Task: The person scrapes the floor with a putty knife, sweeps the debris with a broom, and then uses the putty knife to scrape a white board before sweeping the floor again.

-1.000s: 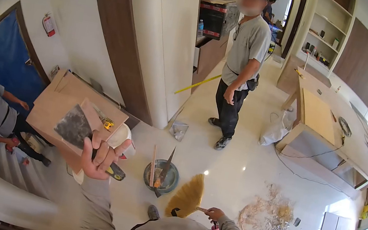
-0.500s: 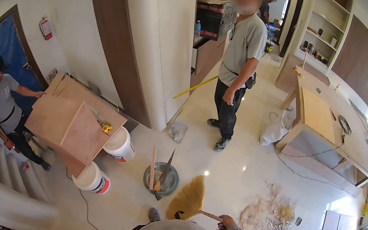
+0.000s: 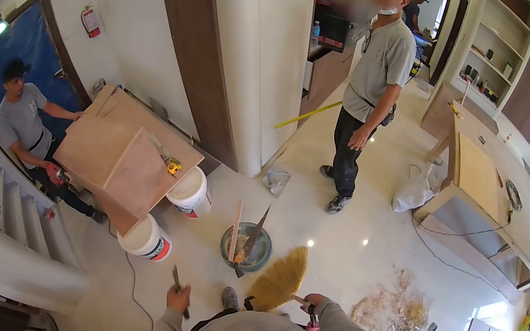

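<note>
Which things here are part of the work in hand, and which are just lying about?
In hand: broom in the right hand; scraper in the left hand; probably the shavings pile.
Lying about: white buckets, plywood boards, tape measure, pan of tools, white bag.

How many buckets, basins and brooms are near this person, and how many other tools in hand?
White plastic buckets with red labels: 2
Round grey basin: 1
Yellow straw broom, in the right hand: 1
Thin dark hand tool, in the left hand: 1
Total: 5
</note>
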`<control>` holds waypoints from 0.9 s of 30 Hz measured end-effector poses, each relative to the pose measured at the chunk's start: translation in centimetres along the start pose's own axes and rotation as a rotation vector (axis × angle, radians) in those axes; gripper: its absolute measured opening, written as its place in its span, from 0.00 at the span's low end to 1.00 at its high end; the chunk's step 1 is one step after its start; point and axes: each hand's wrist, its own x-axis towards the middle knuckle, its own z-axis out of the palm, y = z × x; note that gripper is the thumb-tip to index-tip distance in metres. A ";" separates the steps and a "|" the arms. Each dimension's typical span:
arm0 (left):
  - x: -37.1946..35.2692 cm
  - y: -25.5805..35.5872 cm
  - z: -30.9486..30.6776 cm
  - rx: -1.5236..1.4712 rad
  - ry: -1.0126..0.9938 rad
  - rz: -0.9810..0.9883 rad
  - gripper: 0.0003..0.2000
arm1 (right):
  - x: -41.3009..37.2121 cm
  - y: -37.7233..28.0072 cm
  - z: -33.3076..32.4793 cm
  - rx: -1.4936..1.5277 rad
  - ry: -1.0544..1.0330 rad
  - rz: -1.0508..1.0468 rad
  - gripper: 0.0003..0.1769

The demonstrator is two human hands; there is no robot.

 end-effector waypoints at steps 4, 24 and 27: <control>-4.9 21.8 0.9 -0.496 -0.199 0.407 0.14 | 0.7 -0.2 1.8 -0.021 -0.101 0.006 0.04; -22.6 50.3 -11.1 -0.709 -0.884 1.717 0.13 | -8.9 5.8 -2.1 -0.045 0.004 -0.106 0.12; -22.9 50.0 -11.5 -0.706 -0.869 1.729 0.12 | -6.9 5.4 -2.3 0.005 -0.016 -0.099 0.11</control>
